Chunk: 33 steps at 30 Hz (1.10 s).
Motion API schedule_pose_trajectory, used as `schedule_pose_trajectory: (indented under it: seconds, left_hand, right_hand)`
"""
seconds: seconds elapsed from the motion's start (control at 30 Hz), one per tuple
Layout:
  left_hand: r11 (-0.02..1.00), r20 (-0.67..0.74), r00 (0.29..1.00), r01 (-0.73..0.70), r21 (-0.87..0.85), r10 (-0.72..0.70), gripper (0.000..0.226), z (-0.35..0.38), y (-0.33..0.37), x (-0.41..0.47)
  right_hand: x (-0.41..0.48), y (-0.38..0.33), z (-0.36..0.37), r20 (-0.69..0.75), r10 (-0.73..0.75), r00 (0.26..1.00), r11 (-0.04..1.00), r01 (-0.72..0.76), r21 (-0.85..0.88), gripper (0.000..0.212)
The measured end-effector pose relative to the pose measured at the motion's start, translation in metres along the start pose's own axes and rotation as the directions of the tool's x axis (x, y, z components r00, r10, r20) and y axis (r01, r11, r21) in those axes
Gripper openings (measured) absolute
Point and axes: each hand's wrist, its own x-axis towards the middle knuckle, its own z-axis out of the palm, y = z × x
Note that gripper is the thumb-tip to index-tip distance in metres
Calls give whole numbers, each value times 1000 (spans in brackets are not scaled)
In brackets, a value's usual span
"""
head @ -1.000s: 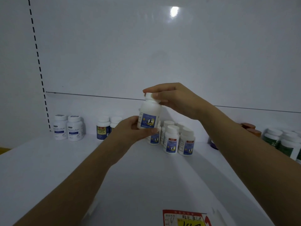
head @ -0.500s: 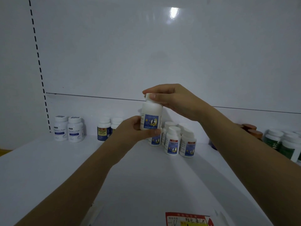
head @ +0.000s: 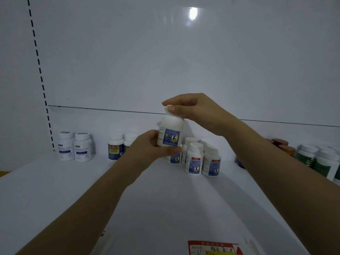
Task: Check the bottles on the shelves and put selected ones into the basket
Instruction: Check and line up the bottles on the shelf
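While the bottle point(head: 170, 134) is being held upright in the air, above the middle of the shelf point(head: 55, 190) and towards its back edge, the person is, I think, doing the checking step and not yet the putting step. The left hand point(head: 147, 148) is gripping the lower part of the bottle, w/ the fingers curled round it and the thumb lying under the blue label. The right hand point(head: 195, 111) is reaching over the top and pinching the cap point(head: 168, 109) w/ thumb and fingertips. I cannot tell if it is turning the cap or only steadying it. The label is facing the camera, so prob. it is being read.

Just behind and below, similar bottles point(head: 195, 159) are standing in a small group near the back edge. Two white bottles point(head: 75, 147) are standing by the back-left corner, green bottles point(head: 316, 159) at the right edge, and a price tag point(head: 211, 247) is sitting at the front edge. The basket is not showing anywhere.

For the next move one hand is needing to take the whole weight, prob. the left, since it is holding the body. If the bottle is selected, it is going over the front edge to the basket; otherwise it is going back to the group w/o knocking the neighbours.
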Motion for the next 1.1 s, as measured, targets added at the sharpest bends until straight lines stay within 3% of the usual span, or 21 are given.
schedule_pose_trajectory:
  seconds: [0.13, 0.23, 0.4, 0.5, 0.63, 0.77, 0.9, 1.1]
  left_hand:
    - [985, 115, 993, 60, -160, -42, 35, -4, 2, 1]
    - [999, 45, 999, 27, -42, -25, 31, -4, 4, 1]
    - [999, -161, 987, 1, 41, 6, 47, 3, 6, 2]
    - [1000, -137, 991, 4, 24, -1, 48, 3, 6, 4]
    - [998, 22, 998, 54, 11, -54, 40, -2, 7, 4]
    - [999, -95, 995, 36, 36, -32, 46, 0, 7, 5]
    - [999, -196, 980, 21, 26, -16, 53, 6, 6, 7]
    - [999, -76, 997, 31, 39, -28, 51, 4, 11, 5]
  right_hand:
    - [2, 3, -1, 36, 1, 999, 991, -6, 136, 22]
    - [3, 4, 0, 44, 19, 999, 984, -26, 177, 25]
    - [5, 3, 2, 7, 75, 997, 996, -75, -51, 27]
    - [6, 6, -1, -29, 75, 997, 997, -75, -15, 28]
    - [6, 10, -6, -3, 94, 996, 984, -93, 149, 32]
    - [7, 12, -4, 19, 105, 994, 963, -106, 248, 32]
    - [6, 11, 1, -39, 89, 995, 994, -87, 60, 37]
    - [6, 15, -7, -34, 85, 996, 976, -76, 204, 28]
